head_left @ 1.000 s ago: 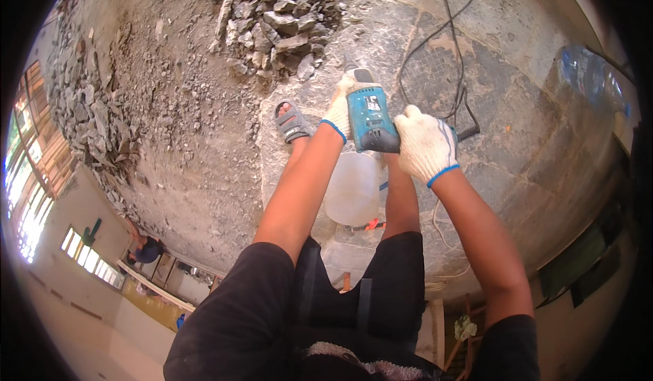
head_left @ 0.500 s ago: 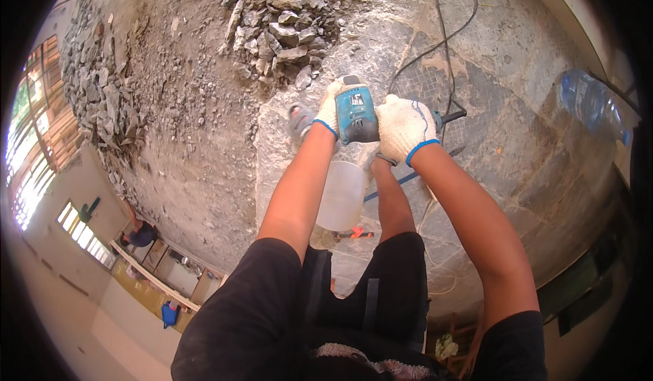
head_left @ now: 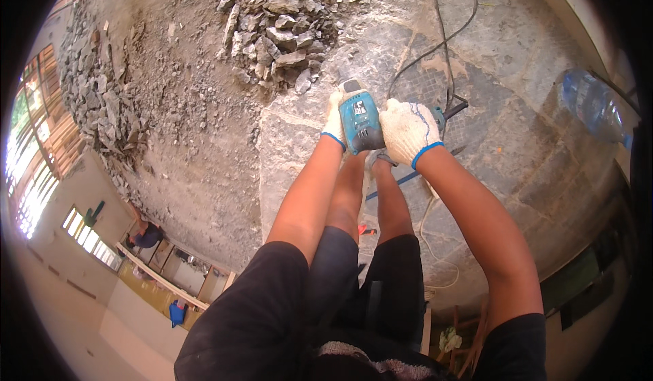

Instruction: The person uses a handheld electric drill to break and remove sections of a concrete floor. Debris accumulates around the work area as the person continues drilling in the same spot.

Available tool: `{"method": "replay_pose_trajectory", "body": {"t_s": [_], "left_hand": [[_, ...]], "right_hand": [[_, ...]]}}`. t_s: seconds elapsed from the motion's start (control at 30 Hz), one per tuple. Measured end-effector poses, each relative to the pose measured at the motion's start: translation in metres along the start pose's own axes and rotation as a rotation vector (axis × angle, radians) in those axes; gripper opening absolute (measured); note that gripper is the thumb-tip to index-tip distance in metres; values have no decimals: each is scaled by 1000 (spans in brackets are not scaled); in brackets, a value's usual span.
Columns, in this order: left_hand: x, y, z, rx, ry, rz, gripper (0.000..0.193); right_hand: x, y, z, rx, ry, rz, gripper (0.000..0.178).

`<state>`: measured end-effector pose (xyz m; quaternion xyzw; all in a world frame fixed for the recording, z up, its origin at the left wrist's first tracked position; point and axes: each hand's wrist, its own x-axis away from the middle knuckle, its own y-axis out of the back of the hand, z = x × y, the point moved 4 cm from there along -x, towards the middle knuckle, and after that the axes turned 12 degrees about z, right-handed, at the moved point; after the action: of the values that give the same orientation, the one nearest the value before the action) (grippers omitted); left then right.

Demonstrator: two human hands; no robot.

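My left hand (head_left: 332, 119) and right hand (head_left: 410, 130) wear cream knitted gloves (head_left: 405, 124) with bright blue rims (head_left: 427, 154) at the wrists; a thin dark line crosses the right glove's back. My short-sleeved black fabric shirt (head_left: 241, 309) shows a greyish, speckled band (head_left: 343, 352) in front. My shorts (head_left: 396, 272) are black.

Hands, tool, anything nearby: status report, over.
Left hand holds teal drill near front, right hand at rear. Drill nose points ahead. Rubble pile ahead-left; cord looped on floor.
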<state>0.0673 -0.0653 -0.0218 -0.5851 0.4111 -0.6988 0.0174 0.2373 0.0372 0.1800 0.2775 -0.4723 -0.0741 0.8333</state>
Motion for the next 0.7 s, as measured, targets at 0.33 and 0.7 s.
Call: {"method": "replay_pose_trajectory", "body": {"t_s": [0.33,0.7], "left_hand": [[23,-28,5,1,56,-134,68],[36,-43,-10,19,110,-164,41]], "right_hand": [[-12,12,-2,111,21,108,17],[-29,6,12,102,42,76,16]]}}
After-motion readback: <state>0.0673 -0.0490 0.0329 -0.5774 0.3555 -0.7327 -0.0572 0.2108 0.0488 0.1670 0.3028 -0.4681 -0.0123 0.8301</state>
